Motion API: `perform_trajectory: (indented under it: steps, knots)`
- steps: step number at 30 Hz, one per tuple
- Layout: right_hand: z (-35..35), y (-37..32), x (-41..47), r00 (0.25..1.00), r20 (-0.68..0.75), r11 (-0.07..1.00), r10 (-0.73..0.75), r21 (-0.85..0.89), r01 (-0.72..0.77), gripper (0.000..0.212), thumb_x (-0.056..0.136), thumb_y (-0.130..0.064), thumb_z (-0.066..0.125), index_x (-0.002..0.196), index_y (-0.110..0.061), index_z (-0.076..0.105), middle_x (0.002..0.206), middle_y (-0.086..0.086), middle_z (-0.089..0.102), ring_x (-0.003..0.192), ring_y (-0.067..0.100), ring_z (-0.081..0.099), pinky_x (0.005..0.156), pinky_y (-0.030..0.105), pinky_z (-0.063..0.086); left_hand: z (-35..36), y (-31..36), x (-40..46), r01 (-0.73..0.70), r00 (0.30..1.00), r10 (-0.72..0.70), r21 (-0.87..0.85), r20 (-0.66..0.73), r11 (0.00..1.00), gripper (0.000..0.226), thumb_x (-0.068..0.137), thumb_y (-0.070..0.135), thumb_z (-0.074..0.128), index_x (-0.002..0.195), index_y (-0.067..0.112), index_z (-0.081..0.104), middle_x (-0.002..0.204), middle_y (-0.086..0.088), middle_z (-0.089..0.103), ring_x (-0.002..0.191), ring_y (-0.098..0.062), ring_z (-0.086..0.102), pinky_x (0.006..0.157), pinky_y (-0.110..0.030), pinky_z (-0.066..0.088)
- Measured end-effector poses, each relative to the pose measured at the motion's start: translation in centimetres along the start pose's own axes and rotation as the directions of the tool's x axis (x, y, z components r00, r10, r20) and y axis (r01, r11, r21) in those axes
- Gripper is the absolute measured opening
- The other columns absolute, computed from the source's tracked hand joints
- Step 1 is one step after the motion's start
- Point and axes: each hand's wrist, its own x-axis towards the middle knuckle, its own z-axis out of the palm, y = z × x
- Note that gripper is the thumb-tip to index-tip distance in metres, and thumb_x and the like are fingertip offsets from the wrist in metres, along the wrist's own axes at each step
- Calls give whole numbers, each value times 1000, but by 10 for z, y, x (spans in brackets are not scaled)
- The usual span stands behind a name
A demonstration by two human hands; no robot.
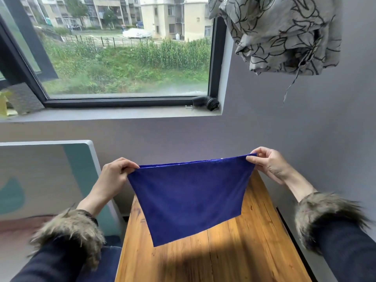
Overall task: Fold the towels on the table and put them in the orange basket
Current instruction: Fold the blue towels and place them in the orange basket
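Head view: left hand [114, 176] and right hand [268, 163] pinch a blue towel's [189, 196] top corners at twelve o'clock above the table [254, 251]; keeping the top edge taut and level should give a square fold.

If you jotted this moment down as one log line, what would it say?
left hand: pinches top corner | right hand: pinches other corner | blue towel: hangs spread above wooden table | orange basket: not in view
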Motion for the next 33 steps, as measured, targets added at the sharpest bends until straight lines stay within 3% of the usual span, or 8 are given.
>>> perform_trajectory:
  steps: [2, 5, 10, 14, 18, 23, 27, 33]
  knots:
    - [2, 1, 2, 1000, -6, 1000, 14, -23, -15, 19, 81, 11, 59, 72, -6, 53, 55, -3, 65, 53, 7, 62, 52, 16, 51, 1, -2, 0, 10, 1000, -10, 23, -8, 1000, 23, 83, -10, 57, 83, 8, 71, 82, -3, 64, 80, -19, 60, 69, -6, 38]
    - [3, 4, 4, 999, -20, 997, 33, -68, -34, 22, 82, 12, 57, 72, -7, 51, 55, -2, 61, 54, 9, 60, 51, 16, 51, 1, -4, 0, 10, 1000, -11, 29, 7, 1000, 22, 84, -10, 55, 84, 6, 69, 84, -3, 63, 81, -19, 58, 73, -14, 36]
    - [0, 9, 5, 995, 49, 980, 88, -181, -78, 17, 83, 8, 59, 92, -5, 63, 84, 11, 62, 75, 19, 61, 61, 15, 54, 4, -9, -1, -6, 996, -1, 80, 94, 997, 25, 87, -8, 51, 88, 15, 61, 87, -2, 61, 82, -18, 57, 77, -20, 37]
    - [-5, 18, 11, 995, 22, 955, 99, -282, -89, 12, 83, 8, 60, 80, -2, 67, 68, 4, 68, 58, 7, 64, 58, 13, 52, 12, -16, 0, -20, 978, -11, 149, 206, 989, 23, 89, -5, 48, 102, 7, 62, 95, -5, 60, 89, -20, 57, 81, -21, 37]
    - [-10, 29, 22, 995, -31, 936, 92, -339, -97, 11, 84, 7, 59, 82, -1, 66, 70, 5, 66, 58, 4, 63, 57, 10, 50, 26, -27, 4, -64, 950, -20, 256, 310, 964, 21, 89, -4, 50, 97, 4, 69, 94, -10, 60, 89, -28, 58, 81, -30, 44]
    - [-7, 37, 54, 992, -114, 813, 58, -572, -113, 12, 84, 6, 58, 85, -3, 67, 72, 3, 62, 68, 11, 55, 57, 5, 43, 45, -26, 36, 82, 974, -134, 272, 180, 959, 14, 88, 4, 54, 88, 4, 68, 90, -12, 60, 92, -31, 58, 85, -33, 41]
    - [-6, 31, 90, 963, -258, 767, -80, -633, -106, 19, 84, -4, 60, 73, -19, 63, 81, 4, 65, 78, 19, 59, 75, 27, 48, 55, -14, 76, 122, 987, -141, 224, 71, 967, 13, 90, 4, 50, 89, 2, 63, 95, -16, 60, 94, -32, 55, 83, -32, 38]
    - [-2, 5, 101, 894, -317, 757, -316, -653, 36, 10, 85, -7, 61, 92, -8, 69, 84, 1, 63, 80, 15, 56, 69, 17, 37, 50, 9, 101, 159, 980, -152, 42, -124, 986, 16, 91, 2, 48, 95, 0, 63, 96, -14, 66, 90, -26, 57, 78, -23, 35]
